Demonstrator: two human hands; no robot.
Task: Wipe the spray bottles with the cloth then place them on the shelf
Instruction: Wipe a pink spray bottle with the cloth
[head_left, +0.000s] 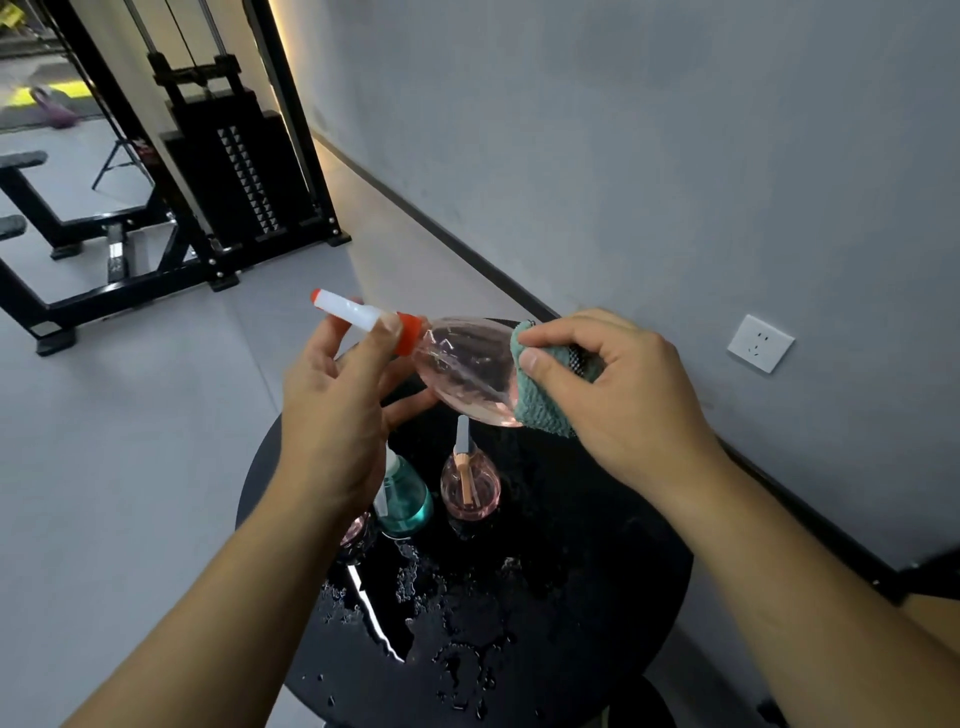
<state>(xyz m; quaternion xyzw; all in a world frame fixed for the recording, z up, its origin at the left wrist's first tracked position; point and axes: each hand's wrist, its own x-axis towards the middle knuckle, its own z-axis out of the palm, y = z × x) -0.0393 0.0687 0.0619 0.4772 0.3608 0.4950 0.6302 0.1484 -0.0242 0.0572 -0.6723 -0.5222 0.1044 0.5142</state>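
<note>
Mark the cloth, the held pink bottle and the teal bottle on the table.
cloth (540, 402): head view, on its lower fold against the bottle's base.
held pink bottle (462, 369): head view, middle of its clear body.
teal bottle (408, 506): head view, on its rounded body, standing on the table.

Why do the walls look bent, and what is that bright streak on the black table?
Head view: the wide-angle lens bows the wall's baseboard; the streak is glare on the wet round table; the far gym machine looks soft.
</note>
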